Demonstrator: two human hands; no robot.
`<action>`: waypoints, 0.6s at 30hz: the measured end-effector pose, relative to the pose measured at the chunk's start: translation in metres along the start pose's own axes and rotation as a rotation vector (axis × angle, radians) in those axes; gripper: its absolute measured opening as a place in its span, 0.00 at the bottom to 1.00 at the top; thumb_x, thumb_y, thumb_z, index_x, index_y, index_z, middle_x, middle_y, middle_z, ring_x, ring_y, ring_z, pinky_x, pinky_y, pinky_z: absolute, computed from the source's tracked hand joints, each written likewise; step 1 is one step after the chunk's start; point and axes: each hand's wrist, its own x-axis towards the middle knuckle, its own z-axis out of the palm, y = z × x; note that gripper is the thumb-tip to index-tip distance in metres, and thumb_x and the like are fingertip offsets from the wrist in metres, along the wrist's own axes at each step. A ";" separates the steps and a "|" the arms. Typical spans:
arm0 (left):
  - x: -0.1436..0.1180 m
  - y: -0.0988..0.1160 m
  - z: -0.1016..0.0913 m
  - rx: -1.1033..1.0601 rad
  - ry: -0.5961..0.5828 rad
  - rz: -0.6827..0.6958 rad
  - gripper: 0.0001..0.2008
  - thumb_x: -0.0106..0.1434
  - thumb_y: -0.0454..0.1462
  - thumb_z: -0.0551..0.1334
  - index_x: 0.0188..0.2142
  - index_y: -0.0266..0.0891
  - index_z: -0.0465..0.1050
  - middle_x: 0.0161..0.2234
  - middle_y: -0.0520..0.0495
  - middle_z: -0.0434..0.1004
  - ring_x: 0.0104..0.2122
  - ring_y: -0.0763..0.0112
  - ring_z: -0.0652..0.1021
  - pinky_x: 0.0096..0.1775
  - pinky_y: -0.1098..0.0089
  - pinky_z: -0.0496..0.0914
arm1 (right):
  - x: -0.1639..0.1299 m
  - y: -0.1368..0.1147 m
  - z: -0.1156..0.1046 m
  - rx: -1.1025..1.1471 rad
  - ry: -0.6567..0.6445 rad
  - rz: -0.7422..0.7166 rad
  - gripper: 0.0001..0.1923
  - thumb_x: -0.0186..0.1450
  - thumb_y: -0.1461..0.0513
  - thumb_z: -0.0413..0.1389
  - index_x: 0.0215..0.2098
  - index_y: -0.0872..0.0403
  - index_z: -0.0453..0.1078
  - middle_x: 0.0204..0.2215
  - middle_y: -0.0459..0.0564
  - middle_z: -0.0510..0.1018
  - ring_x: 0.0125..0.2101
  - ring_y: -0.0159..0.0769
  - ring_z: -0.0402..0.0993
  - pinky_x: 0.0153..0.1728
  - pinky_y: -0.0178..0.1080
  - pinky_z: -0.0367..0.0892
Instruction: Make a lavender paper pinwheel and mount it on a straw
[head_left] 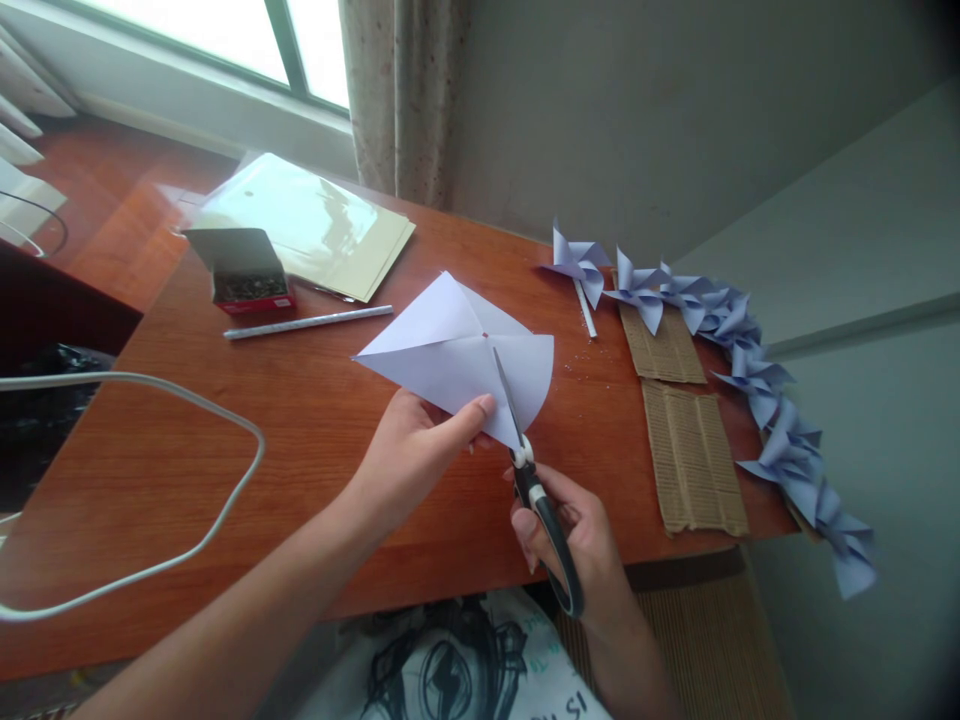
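A square sheet of white paper (427, 350) with a small reddish mark at its centre is held up above the table. My left hand (435, 440) pinches its near edge, thumb on top and fingers underneath. In my right hand (570, 520) is a pair of scissors (555, 540) with black and white handles. The blades lie along a line from the sheet's near corner toward its centre, and the paper to the right of them curls away. Whether the blades are fully closed is hard to see.
Several paper pinwheels (750, 375) line the table's right edge beside two cardboard pieces (694, 460). One pinwheel (577, 262) has a white stick. At the back left are a paper stack (300, 215), a small open box (251, 285) and a rolled stick (307, 322). A white cable (251, 470) loops at left.
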 end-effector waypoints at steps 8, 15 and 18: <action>0.002 -0.003 -0.002 0.003 0.044 0.047 0.11 0.60 0.42 0.70 0.36 0.35 0.77 0.29 0.50 0.76 0.28 0.71 0.74 0.30 0.73 0.69 | -0.001 0.005 -0.001 -0.019 0.008 0.009 0.25 0.62 0.49 0.67 0.51 0.55 0.74 0.26 0.41 0.69 0.20 0.24 0.60 0.21 0.31 0.58; 0.004 -0.007 -0.004 -0.075 0.111 0.099 0.15 0.60 0.43 0.71 0.42 0.35 0.79 0.34 0.47 0.80 0.34 0.67 0.77 0.37 0.71 0.72 | -0.001 0.008 -0.001 -0.013 -0.006 0.022 0.25 0.61 0.49 0.67 0.50 0.54 0.73 0.25 0.41 0.69 0.20 0.23 0.60 0.21 0.29 0.58; 0.005 -0.008 -0.003 -0.083 0.128 0.085 0.14 0.59 0.42 0.72 0.39 0.35 0.79 0.34 0.48 0.81 0.33 0.68 0.77 0.36 0.72 0.71 | -0.001 0.009 -0.001 0.011 -0.009 0.028 0.26 0.61 0.49 0.67 0.49 0.55 0.73 0.24 0.41 0.69 0.19 0.23 0.60 0.20 0.29 0.57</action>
